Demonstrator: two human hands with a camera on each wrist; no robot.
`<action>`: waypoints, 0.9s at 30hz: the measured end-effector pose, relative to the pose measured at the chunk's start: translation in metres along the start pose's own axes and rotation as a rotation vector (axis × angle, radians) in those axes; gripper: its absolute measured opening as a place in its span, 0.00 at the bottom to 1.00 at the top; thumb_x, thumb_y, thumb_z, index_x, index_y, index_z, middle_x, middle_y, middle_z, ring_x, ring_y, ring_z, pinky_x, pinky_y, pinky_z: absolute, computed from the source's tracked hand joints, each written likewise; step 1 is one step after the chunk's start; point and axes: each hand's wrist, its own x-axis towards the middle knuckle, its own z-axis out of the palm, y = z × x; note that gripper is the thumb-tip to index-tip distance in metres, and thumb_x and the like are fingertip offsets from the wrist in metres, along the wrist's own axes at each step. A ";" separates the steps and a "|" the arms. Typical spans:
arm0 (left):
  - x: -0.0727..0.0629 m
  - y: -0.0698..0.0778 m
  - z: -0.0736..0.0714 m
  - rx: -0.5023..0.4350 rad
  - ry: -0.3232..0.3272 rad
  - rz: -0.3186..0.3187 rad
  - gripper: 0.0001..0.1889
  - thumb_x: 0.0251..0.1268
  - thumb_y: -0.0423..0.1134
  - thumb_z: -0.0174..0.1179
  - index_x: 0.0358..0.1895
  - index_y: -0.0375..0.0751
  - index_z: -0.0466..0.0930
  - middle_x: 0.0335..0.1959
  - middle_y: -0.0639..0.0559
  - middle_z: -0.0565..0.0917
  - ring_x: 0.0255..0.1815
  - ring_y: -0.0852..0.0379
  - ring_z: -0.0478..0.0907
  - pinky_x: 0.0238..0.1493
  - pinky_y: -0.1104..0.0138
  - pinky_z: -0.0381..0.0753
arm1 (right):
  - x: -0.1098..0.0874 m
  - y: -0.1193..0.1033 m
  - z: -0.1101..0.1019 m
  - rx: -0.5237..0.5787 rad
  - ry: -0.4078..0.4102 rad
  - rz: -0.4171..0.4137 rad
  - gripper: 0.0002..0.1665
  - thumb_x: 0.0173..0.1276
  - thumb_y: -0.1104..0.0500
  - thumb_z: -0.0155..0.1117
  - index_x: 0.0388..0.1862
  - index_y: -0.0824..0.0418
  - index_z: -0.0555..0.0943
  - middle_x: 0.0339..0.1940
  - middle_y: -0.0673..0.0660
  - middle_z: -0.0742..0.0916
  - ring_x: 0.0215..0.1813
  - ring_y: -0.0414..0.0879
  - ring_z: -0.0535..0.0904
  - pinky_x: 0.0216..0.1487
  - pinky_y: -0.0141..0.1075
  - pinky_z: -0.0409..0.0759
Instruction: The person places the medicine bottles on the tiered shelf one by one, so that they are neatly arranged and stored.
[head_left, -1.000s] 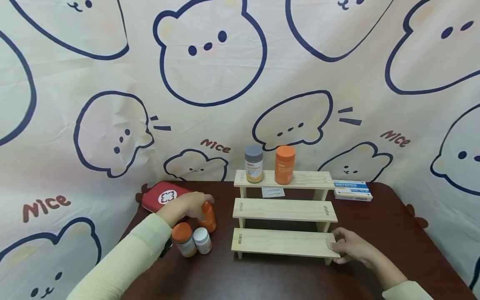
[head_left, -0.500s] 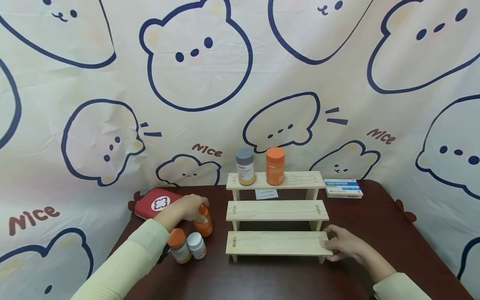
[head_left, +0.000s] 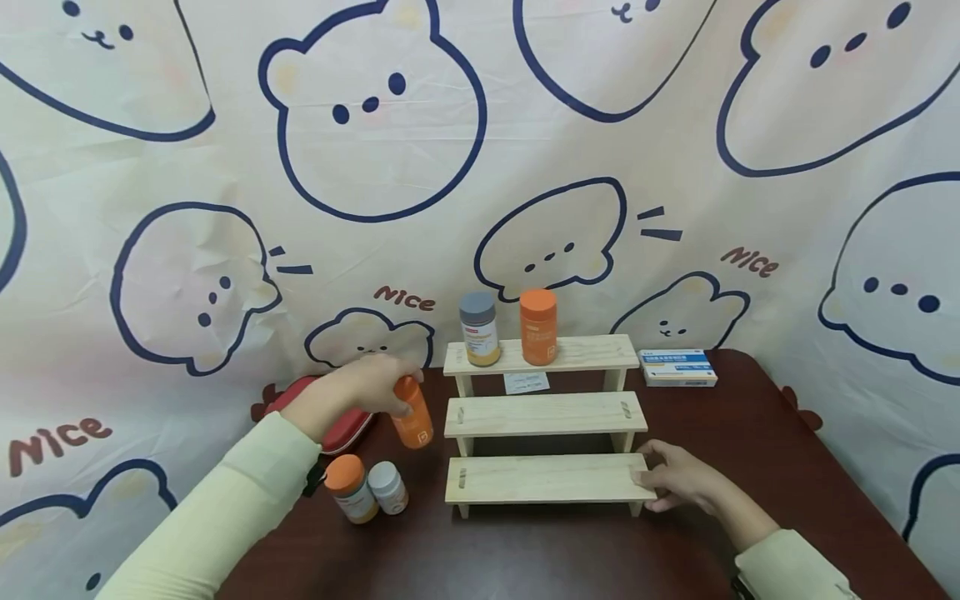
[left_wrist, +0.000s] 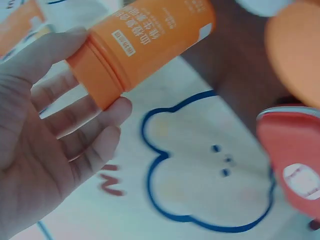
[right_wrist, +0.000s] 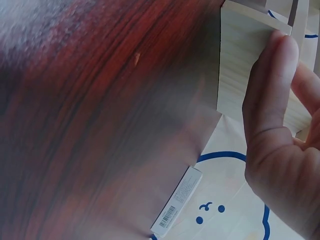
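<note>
My left hand point(head_left: 366, 387) grips an orange bottle point(head_left: 414, 423) by its cap and holds it tilted above the table. In the left wrist view, the thumb and fingertips close round the orange cap point(left_wrist: 96, 70). Below that hand stand an orange-capped bottle point(head_left: 358, 502) and a small white bottle point(head_left: 392, 498), side by side. My right hand point(head_left: 681, 478) holds the right end of the lowest step of a three-tier wooden rack point(head_left: 540, 481). A grey-capped bottle point(head_left: 483, 340) and another orange bottle point(head_left: 538, 337) stand on the top step.
A red first-aid pouch point(head_left: 347, 432) lies behind the left hand, partly hidden by it. To the right of the rack's top is a blue-and-white medicine box point(head_left: 677, 369). A small paper slip point(head_left: 527, 383) shows under the top step. Patterned cloth point(head_left: 360, 267) hangs behind the table.
The left hand has raised the orange bottle off the table and tilted it. The right hand stays at the rack's end. The head view has shifted slightly.
</note>
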 end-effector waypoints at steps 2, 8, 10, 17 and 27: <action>-0.003 0.008 -0.010 0.011 -0.014 0.012 0.23 0.50 0.44 0.70 0.52 0.49 0.77 0.43 0.53 0.79 0.40 0.55 0.75 0.41 0.61 0.79 | 0.000 -0.001 0.001 -0.009 0.010 0.003 0.30 0.63 0.61 0.63 0.59 0.71 0.64 0.29 0.62 0.80 0.27 0.48 0.81 0.28 0.39 0.83; -0.002 0.040 -0.033 0.052 -0.060 0.063 0.20 0.50 0.44 0.69 0.48 0.51 0.79 0.41 0.54 0.79 0.41 0.54 0.73 0.40 0.62 0.77 | 0.002 -0.004 0.002 -0.022 0.026 0.006 0.29 0.63 0.63 0.63 0.59 0.71 0.64 0.28 0.63 0.81 0.26 0.48 0.81 0.27 0.39 0.83; 0.004 0.056 -0.041 0.079 -0.075 0.087 0.18 0.49 0.45 0.68 0.46 0.50 0.79 0.39 0.54 0.78 0.40 0.54 0.73 0.39 0.63 0.77 | 0.002 -0.005 0.002 -0.021 0.032 0.005 0.29 0.62 0.64 0.63 0.59 0.72 0.64 0.28 0.63 0.81 0.26 0.48 0.82 0.26 0.39 0.83; 0.033 0.128 -0.069 0.103 -0.140 0.210 0.20 0.53 0.47 0.66 0.51 0.51 0.77 0.42 0.56 0.78 0.40 0.56 0.74 0.41 0.65 0.77 | -0.001 0.000 -0.003 -0.014 0.040 -0.015 0.31 0.61 0.64 0.64 0.59 0.73 0.63 0.27 0.63 0.81 0.25 0.49 0.81 0.26 0.39 0.83; 0.075 0.185 -0.084 0.047 -0.065 0.353 0.20 0.56 0.44 0.63 0.53 0.51 0.75 0.45 0.56 0.78 0.44 0.56 0.73 0.42 0.68 0.77 | 0.001 -0.010 0.001 -0.056 0.099 0.005 0.24 0.62 0.66 0.63 0.55 0.71 0.68 0.27 0.64 0.80 0.23 0.49 0.81 0.23 0.38 0.82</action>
